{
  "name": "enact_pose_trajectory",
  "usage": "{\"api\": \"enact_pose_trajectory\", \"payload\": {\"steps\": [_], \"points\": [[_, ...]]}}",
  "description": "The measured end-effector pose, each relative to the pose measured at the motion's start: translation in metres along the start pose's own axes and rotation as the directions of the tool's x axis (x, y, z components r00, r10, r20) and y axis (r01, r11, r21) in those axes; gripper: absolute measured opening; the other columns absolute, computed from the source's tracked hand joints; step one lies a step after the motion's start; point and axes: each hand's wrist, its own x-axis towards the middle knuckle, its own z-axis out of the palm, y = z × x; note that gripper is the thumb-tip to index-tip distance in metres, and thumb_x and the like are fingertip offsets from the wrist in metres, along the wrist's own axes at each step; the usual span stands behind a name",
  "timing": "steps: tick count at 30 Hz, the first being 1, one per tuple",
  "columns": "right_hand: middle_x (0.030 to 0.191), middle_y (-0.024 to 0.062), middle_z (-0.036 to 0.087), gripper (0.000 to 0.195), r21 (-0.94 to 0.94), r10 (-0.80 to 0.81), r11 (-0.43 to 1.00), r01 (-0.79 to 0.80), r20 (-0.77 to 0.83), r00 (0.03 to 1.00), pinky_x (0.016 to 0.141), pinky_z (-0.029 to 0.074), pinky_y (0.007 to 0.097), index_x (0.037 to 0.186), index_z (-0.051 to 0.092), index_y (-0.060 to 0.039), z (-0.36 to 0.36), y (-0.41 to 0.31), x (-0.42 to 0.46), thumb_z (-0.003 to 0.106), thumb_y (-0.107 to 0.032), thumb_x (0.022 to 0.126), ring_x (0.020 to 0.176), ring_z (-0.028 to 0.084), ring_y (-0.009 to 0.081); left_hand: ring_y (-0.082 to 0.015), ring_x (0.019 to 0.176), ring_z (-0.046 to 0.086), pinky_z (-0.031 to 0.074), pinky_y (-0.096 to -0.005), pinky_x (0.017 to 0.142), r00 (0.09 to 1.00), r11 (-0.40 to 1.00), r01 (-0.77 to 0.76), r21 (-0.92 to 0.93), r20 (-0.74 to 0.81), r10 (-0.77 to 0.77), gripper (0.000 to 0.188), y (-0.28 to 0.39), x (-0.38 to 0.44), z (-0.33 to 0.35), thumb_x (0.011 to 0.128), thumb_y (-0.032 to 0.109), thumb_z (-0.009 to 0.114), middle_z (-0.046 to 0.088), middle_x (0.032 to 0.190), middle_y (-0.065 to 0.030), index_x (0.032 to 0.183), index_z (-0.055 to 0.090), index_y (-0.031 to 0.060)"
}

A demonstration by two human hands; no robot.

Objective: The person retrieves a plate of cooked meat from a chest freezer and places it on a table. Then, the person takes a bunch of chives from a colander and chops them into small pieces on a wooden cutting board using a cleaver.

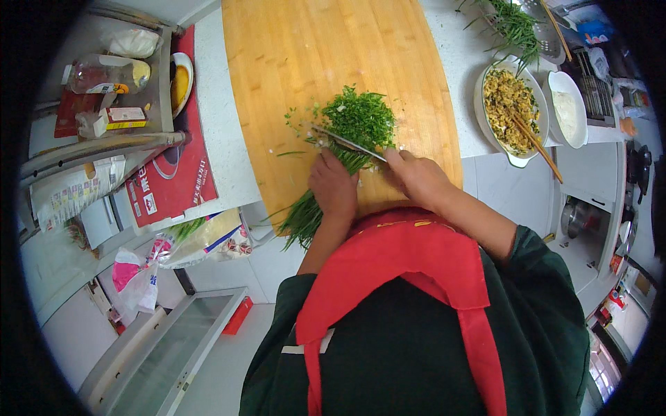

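A bundle of green chives lies across the near part of a large wooden cutting board, its uncut ends hanging past the front edge. My left hand presses the bundle down with bent fingers close to the blade. In my right hand is the handle end of a kitchen knife, whose blade lies across the chives, pointing up and left. Beyond the blade sits a pile of finely chopped chives, with loose bits scattered to its left. The knife's handle is mostly hidden by my fingers.
Right of the board stand a white bowl of cooked food with chopsticks across it, a white dish of pale powder and a metal colander with more greens. At left are a rack holding a jar, and a red box.
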Motion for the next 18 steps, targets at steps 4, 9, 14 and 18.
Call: {"api": "enact_pose_trajectory", "payload": {"steps": [4,9,14,18], "points": [[0.083,0.0208,0.056,0.022,0.053,0.029,0.998,-0.027,-0.031,0.999,0.063,0.046,0.0471,0.101,0.039,-0.0057,-0.022,-0.019,-0.012,0.046,-0.008,0.081,0.076,0.058,0.0399,-0.0339,0.112,0.042,0.036,-0.0443,0.089,0.998,0.995,0.038,-0.094,0.053,-0.033,0.084,0.000,0.001,-0.004,0.067,0.035,0.074,0.042,0.122,-0.0209,0.127,0.032,-0.0053],[0.083,0.0206,0.055,0.025,-0.047,-0.038,0.998,0.038,-0.008,0.999,0.059,0.048,0.0464,0.101,0.040,-0.0064,-0.025,-0.027,-0.035,0.049,-0.007,0.078,0.072,0.059,0.0391,-0.0346,0.112,0.041,0.037,-0.0457,0.088,0.999,1.000,-0.017,-0.017,-0.029,0.016,0.080,-0.004,-0.004,0.010,0.068,0.037,0.072,0.042,0.121,-0.0229,0.123,0.035,-0.0084],[0.089,0.0214,0.053,0.031,-0.146,-0.050,0.988,0.058,0.057,0.997,0.060,0.049,0.0456,0.107,0.038,-0.0079,-0.019,-0.025,-0.034,0.049,-0.008,0.077,0.074,0.061,0.0383,-0.0382,0.105,0.044,0.038,-0.0456,0.083,0.992,0.995,-0.105,0.004,-0.073,0.105,0.062,-0.007,-0.002,0.016,0.074,0.035,0.064,0.045,0.119,-0.0227,0.118,0.044,-0.0039],[0.083,0.0212,0.055,0.023,-0.121,-0.004,0.993,0.008,0.029,1.000,0.059,0.051,0.0461,0.102,0.042,-0.0068,-0.013,-0.030,-0.031,0.047,-0.009,0.080,0.072,0.061,0.0379,-0.0400,0.104,0.043,0.036,-0.0468,0.084,0.994,0.994,-0.112,0.001,-0.019,0.112,0.046,-0.012,-0.003,0.026,0.078,0.031,0.058,0.048,0.120,-0.0212,0.113,0.053,0.0021]]}}
